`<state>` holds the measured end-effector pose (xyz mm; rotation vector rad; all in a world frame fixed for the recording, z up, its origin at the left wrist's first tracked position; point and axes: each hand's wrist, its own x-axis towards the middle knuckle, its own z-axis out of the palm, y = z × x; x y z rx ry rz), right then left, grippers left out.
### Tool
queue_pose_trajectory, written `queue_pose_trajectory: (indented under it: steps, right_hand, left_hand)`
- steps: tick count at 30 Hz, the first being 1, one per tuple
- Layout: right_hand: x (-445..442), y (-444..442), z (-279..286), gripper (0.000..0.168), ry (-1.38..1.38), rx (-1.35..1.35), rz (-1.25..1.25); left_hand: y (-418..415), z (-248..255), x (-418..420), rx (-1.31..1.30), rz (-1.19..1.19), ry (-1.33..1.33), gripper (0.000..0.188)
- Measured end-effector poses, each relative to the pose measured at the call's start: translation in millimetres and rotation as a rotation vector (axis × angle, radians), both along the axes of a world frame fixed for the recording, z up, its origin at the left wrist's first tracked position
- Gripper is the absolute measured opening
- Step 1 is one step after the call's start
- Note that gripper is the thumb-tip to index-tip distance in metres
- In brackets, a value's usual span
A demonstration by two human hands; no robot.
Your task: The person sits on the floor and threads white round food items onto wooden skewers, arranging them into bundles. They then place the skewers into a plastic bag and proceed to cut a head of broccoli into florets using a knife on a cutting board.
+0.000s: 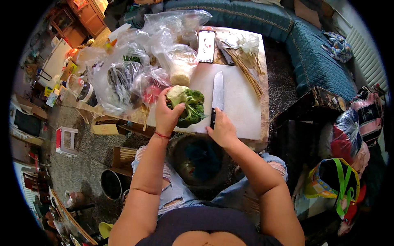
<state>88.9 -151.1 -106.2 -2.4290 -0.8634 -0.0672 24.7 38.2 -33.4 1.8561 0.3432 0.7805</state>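
A head of broccoli [190, 107], stem side up, is in my left hand [167, 112], held over the near left part of a white cutting board [241, 107]. To its right a kitchen knife [218, 92] with a wide steel blade and black handle lies along the board, its tip pointing away from me. My right hand [223, 127] rests at the handle, fingers against its right side and thumb near its end; whether the fingers grip it cannot be told. Just beyond the broccoli, a pale, rounded food in a clear plastic bag [181, 66] touches the board's edge.
Clear plastic bags [118, 83] with vegetables crowd the table's left side. Behind the board lie a lit smartphone [206, 46], a dark-handled knife [226, 53] and wooden skewers [246, 72]. A round dark basin [200, 158] stands between my knees. A teal sofa [320, 58] borders the far side.
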Motion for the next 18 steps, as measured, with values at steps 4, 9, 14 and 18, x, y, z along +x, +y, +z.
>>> queue_pose_trajectory:
  steps: [4, 9, 14, 18]
  right_hand:
    - [17, -14, 13, 0.070, 0.110, -0.090, -0.109]
    - [42, -47, 42, 0.058, 0.386, 0.247, -0.193]
    - [17, -59, 77, 0.049, 0.874, 0.875, -0.047]
    - [-1, -66, 91, 0.046, 0.976, 0.857, -0.043]
  left_hand:
    - [-5, -10, 7, 0.044, -0.042, 0.028, 0.054]
    - [-17, 1, 23, 0.042, -0.127, 0.003, 0.055]
    - [-23, -13, 41, -0.142, -0.252, -0.079, 0.057]
    - [-19, -18, 44, -0.374, -0.284, -0.089, 0.057]
